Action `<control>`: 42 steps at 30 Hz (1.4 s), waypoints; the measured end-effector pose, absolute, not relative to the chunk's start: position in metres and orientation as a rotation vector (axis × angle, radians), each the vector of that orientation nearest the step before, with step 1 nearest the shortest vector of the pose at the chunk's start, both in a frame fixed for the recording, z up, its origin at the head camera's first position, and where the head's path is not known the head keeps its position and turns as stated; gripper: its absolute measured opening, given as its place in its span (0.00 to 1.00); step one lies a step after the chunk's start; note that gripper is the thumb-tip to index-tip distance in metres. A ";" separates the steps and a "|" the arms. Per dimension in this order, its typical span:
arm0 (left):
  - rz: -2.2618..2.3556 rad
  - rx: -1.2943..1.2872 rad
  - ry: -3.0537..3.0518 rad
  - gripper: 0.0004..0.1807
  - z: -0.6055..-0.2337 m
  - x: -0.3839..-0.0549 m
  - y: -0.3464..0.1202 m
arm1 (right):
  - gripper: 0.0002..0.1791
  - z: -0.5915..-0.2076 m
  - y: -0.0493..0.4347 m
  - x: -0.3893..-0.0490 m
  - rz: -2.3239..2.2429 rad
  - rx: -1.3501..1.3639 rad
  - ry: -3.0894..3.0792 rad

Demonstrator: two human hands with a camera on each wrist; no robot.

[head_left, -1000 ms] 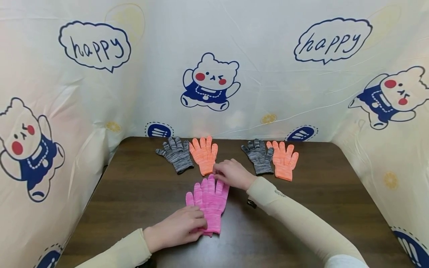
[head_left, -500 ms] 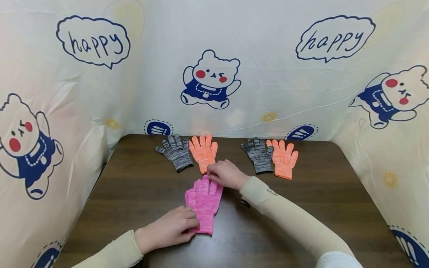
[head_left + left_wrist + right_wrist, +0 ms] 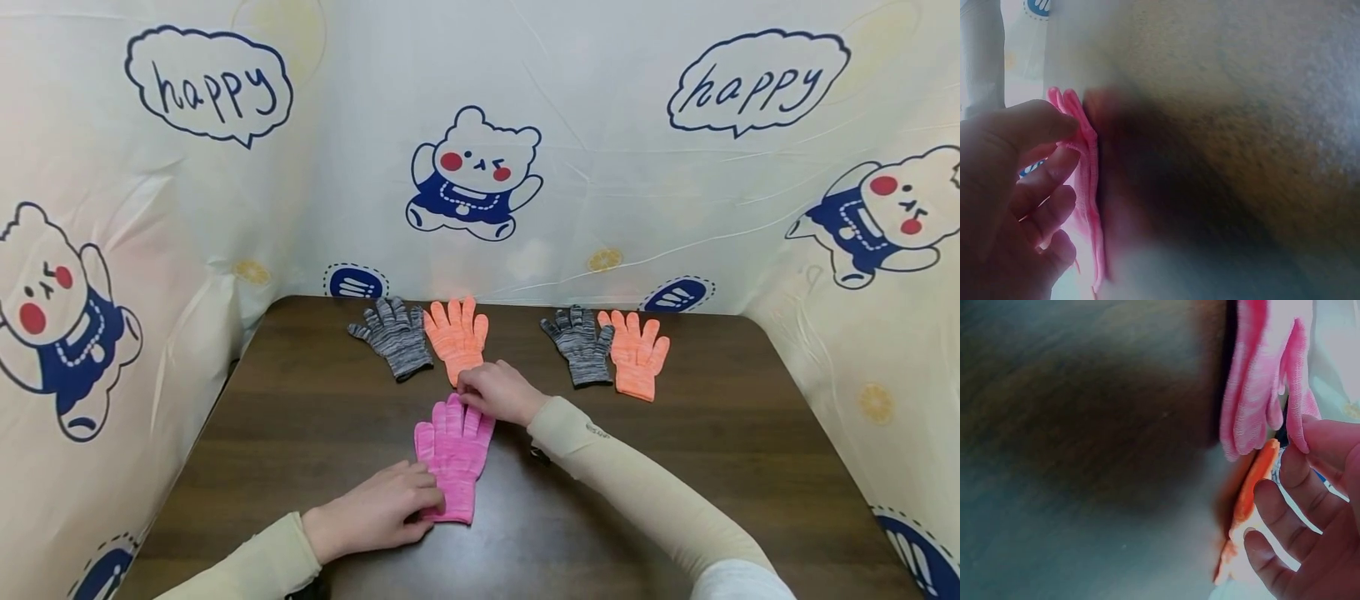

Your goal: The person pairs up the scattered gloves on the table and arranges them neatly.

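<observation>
A pink knitted glove (image 3: 452, 462) lies near the middle of a dark brown wood-grain table (image 3: 285, 450), its fingers toward the far edge and its cuff toward the person. It looks layered; whether it is one glove or two stacked, I cannot tell. The left hand (image 3: 378, 512) is at the cuff's left side, thumb and index finger pinching its edge, the other fingers curled loosely beside it. The right hand (image 3: 501, 393) pinches one pink glove fingertip between thumb and index finger, the remaining fingers bent and slightly apart.

Along the far edge, a grey marled glove (image 3: 395, 342) lies touching an orange glove (image 3: 456, 337), whose cuff is just beyond the right hand. Well to the right, a second grey glove (image 3: 579, 348) overlaps the thumb of a second orange glove (image 3: 639, 358).

A pale printed sheet (image 3: 600, 83) hangs behind the table and at both sides, showing winking bears (image 3: 474, 187) in blue, speech bubbles (image 3: 208, 87) reading "happy", and orange slices (image 3: 604, 260). Cream sleeves (image 3: 645, 483) cover both forearms.
</observation>
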State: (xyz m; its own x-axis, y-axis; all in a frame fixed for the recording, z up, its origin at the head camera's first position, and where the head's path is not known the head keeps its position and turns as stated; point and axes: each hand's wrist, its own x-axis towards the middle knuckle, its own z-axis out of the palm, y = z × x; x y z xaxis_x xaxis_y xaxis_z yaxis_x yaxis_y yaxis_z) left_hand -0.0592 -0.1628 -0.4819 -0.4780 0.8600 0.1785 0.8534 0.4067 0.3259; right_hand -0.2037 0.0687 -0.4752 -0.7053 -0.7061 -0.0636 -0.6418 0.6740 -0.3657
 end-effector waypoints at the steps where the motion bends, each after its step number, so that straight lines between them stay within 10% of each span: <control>1: 0.593 1.588 2.619 0.07 -0.483 -0.059 -0.163 | 0.04 -0.476 0.069 -0.204 -0.481 -1.092 2.684; 42: 0.835 1.490 2.523 0.12 -0.505 -0.067 -0.150 | 0.06 -0.482 0.114 -0.188 -0.371 -1.048 2.690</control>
State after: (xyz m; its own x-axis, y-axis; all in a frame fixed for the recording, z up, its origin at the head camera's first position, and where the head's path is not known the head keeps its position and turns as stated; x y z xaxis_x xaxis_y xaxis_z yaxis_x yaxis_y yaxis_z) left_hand -0.0671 -0.1502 -0.5049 -0.5183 0.8341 0.1888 0.7821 0.3730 0.4991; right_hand -0.1884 0.1144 -0.4818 -0.7178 -0.6857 -0.1210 -0.6273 0.7123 -0.3149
